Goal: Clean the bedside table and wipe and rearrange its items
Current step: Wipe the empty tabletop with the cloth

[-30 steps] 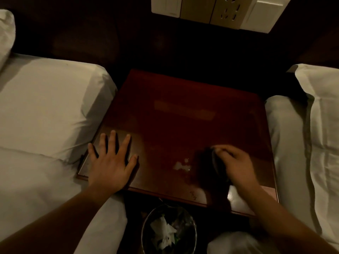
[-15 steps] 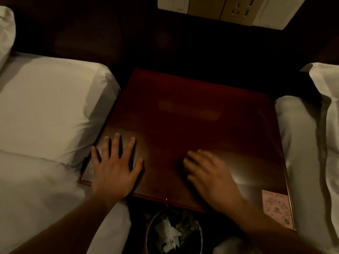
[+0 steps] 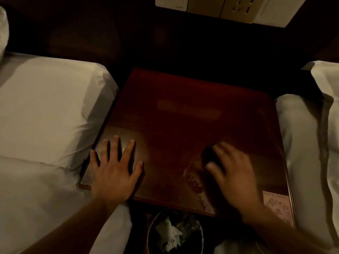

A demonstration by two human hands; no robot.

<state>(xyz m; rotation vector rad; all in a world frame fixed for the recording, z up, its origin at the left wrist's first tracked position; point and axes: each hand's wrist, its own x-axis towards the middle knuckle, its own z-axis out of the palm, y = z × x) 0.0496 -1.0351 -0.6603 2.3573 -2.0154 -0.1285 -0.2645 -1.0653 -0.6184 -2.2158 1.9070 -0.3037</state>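
The dark red wooden bedside table stands between two beds, its glossy top bare except for a pinkish sticker at the near right corner. My left hand rests flat with spread fingers on the near left corner. My right hand is blurred with motion over the near right part and holds a dark cloth against the top. Wet smears show on the wood just left of that hand.
White bedding lies close on the left and more white bedding on the right. A round waste bin with crumpled paper sits below the table's front edge. A panel of switches and sockets is on the wall behind.
My right hand with the cloth swept left across the front of the table, then back to the right. Wet smears now show where it passed. My left hand stayed put.
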